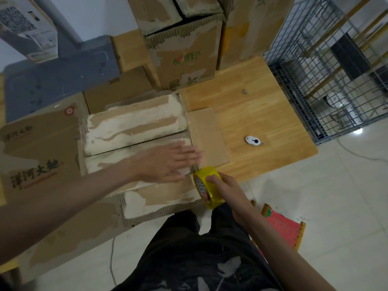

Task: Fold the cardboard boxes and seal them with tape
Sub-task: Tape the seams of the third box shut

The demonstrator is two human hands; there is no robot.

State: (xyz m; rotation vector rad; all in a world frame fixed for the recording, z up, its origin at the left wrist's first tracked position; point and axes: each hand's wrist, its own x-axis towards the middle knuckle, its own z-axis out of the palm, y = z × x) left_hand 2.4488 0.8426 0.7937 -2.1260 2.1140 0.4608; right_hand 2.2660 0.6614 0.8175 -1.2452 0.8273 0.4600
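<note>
Cardboard box [134, 124], centre-left of the frame: lies on the wooden worktop [252, 106], top flaps folded shut and meeting along a dark seam that runs left to right; flap faces torn, with pale patches where the paper skin is stripped. One side flap lies flat toward the right, another hangs at the near edge over the floor.

Left hand [168, 162], centre of the frame: palm down on the near top flap, fingers straight and close together, pressing flat on the cardboard beside its right end; blurred.

Right hand [226, 185], just right of centre: fingers curled round a roll of yellow tape [207, 185], index finger lying over the outer face of the roll. The roll is held on edge at the near right corner of the box, just beside the left fingertips; whether a strip already sticks to the box cannot be told.

Flat printed carton [39, 152], left of the frame: lies against the box, dark characters and a red round mark on it.

Stacked cartons [184, 49], upper centre: stand at the back of the worktop, one with a green and red logo.

Small white cutter [253, 140], right of centre: lies alone on the bare wood, well apart from the box.

Wire cage [327, 66], upper right: stands on the pale tiled floor beside the worktop.

Red woven stool [281, 227], lower right, partly behind the right forearm
</note>
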